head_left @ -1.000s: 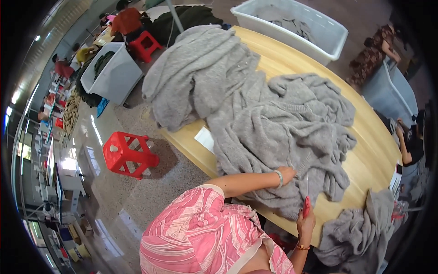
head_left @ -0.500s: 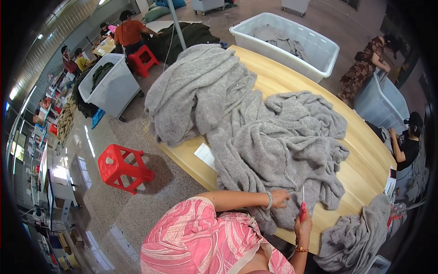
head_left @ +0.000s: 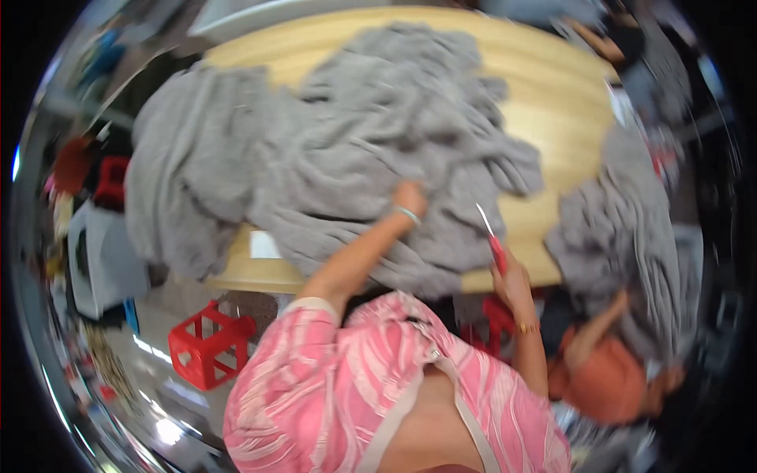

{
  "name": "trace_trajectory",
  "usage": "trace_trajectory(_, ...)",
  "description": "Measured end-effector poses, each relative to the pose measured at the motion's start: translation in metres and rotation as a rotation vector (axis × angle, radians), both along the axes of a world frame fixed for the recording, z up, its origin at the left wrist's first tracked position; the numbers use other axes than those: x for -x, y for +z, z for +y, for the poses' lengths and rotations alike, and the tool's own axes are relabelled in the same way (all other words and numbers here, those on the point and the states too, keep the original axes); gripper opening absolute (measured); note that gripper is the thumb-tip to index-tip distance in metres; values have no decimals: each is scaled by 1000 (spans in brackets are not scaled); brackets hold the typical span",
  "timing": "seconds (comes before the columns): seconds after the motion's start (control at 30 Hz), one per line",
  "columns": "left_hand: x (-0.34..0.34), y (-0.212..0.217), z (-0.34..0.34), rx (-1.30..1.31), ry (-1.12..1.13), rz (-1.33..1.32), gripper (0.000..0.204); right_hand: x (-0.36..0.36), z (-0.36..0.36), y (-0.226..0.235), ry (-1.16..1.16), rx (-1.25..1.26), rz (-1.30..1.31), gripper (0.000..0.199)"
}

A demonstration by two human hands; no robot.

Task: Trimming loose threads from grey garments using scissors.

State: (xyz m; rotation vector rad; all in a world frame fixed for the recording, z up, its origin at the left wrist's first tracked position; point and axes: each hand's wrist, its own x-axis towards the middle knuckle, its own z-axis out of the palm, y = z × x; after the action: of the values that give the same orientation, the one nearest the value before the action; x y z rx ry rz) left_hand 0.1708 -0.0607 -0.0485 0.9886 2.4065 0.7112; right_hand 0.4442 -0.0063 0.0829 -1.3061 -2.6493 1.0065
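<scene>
A heap of grey knit sweaters (head_left: 378,134) spreads over the light wooden table (head_left: 544,102). My left hand (head_left: 410,199), a pale bracelet at its wrist, is closed on a grey sweater in the heap's near part; its fingertips are blurred into the cloth. To the right, my right hand (head_left: 512,280) grips a red-handled tool (head_left: 496,251) with a slim silver blade, pointing away from me. The blade lies over grey cloth near the table's front edge. Blur hides whether it has one blade or two.
More grey knitwear (head_left: 623,229) hangs at the right, with an orange-clad person (head_left: 603,378) close by. A red stool (head_left: 206,347) stands at the lower left. Near the table's left front edge lies a white paper (head_left: 264,245). Another person (head_left: 615,43) works at the far right.
My view has swung, so the table lies more level and further left and up. An orange-clad person now shows at the lower right. My right hand still holds the red-handled tool.
</scene>
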Motion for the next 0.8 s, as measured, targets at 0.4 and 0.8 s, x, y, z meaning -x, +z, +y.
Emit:
trace_trajectory(0.4,51,33,-37,-775,521,-1634,29,21,-15,40,212,98,-104,37)
trace_trajectory(0.8,2,115,-32,-257,-131,-1209,34,30,-3,39,73,67,151,39)
